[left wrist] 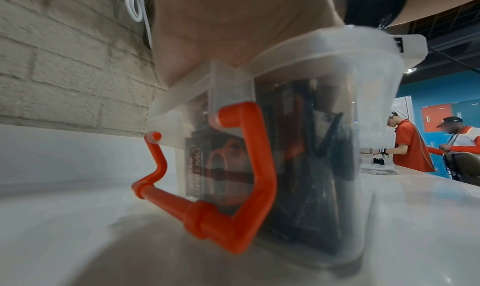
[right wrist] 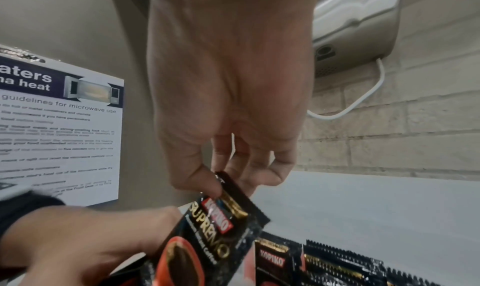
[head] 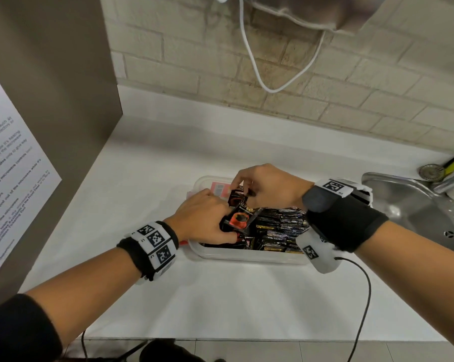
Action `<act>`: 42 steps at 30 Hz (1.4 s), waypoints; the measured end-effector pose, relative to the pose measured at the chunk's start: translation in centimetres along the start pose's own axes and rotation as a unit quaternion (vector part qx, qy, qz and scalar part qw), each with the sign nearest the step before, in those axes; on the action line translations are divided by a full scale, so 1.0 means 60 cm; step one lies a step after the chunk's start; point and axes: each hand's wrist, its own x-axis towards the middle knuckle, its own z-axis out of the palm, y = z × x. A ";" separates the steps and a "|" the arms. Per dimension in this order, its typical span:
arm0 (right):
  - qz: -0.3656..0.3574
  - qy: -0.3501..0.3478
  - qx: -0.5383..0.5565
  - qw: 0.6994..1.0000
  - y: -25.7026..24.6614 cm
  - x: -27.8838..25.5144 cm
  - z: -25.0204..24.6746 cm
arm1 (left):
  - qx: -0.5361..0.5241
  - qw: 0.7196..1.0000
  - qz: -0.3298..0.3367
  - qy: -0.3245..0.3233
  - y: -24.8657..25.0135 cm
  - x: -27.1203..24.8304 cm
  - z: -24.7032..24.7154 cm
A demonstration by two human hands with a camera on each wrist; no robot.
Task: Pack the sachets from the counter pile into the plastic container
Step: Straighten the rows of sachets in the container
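Two fingertips (right wrist: 207,187) of the right hand (head: 267,186), thumb against a finger, pinch the top edge of a black Kopiko sachet (right wrist: 207,237) that stands tilted over the left end of the plastic container (head: 246,254). Below it the left hand (head: 207,215) reaches into that same end, fingers curled down among the packets; its thumb lies along the near inside wall, but the fingertips are buried and whether they grip anything cannot be told. Packed sachets (head: 280,228) stand on edge in tight rows across the right part of the container, partly covered by the right wrist strap. At the far left corner something pink and white (head: 219,189) shows behind the hands, too hidden to make out. From the left wrist view the container is seen through its cloudy side wall, with an orange handle (left wrist: 233,187) hanging down against it and dark packets blurred inside; the hand itself is cut off at the rim. The container sits on a white counter (head: 220,296) running back to a pale brick wall (head: 325,82), where a white cable (head: 254,64) loops down from a wall-mounted unit (right wrist: 355,23). A grey panel on the left carries a microwave notice (right wrist: 59,126); a steel sink (head: 416,205) lies at the right edge. Two people (left wrist: 415,142) stand at a far counter in the left wrist view.
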 end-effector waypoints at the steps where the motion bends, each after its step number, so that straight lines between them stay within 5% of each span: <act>1: -0.003 0.013 0.010 1.000 0.001 0.000 -0.006 | 0.000 1.000 -0.008 -0.001 0.000 0.000 0.001; 10: -0.009 0.112 0.032 0.993 0.025 0.016 -0.048 | -0.001 0.999 -0.039 -0.021 -0.007 0.001 0.004; 23: -0.004 0.078 -0.019 0.997 0.043 0.069 0.028 | 0.003 0.998 -0.060 -0.023 -0.004 -0.002 0.007; 42: 0.004 0.062 -0.073 0.995 0.057 0.095 0.050 | 0.003 0.999 -0.007 -0.033 -0.006 -0.001 0.005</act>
